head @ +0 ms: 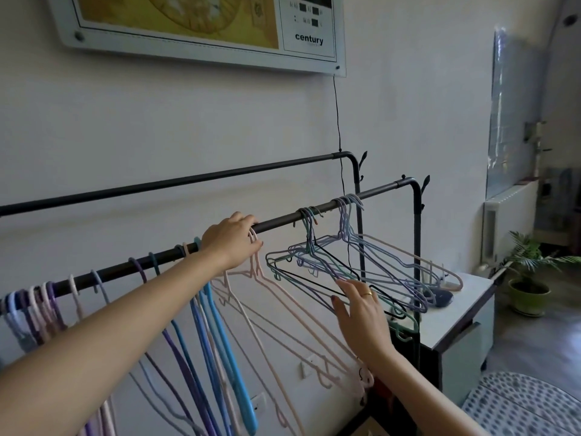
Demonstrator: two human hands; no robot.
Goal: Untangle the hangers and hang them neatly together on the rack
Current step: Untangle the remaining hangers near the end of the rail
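Two black rails run across, the near rail [276, 220] passing under my left grip [234, 239]. Left of that grip, pastel hangers [201, 313] hang spaced along the rail down to a tight bunch at the far left end. Right of it, a tangled cluster of wire hangers [333, 262], purple, teal, black and pink, hangs from two groups of hooks near the rail's bend. White counter [456, 313] stands beyond my right grip [361, 313], potted plant [528, 278] further right. Left grip: fingers curled over the rail, pinching the hook of a pink hanger [256, 265]. Right grip: fingers fairly straight, thumb spread, touching the cluster's lower bars from below; cannot tell whether it clasps them.
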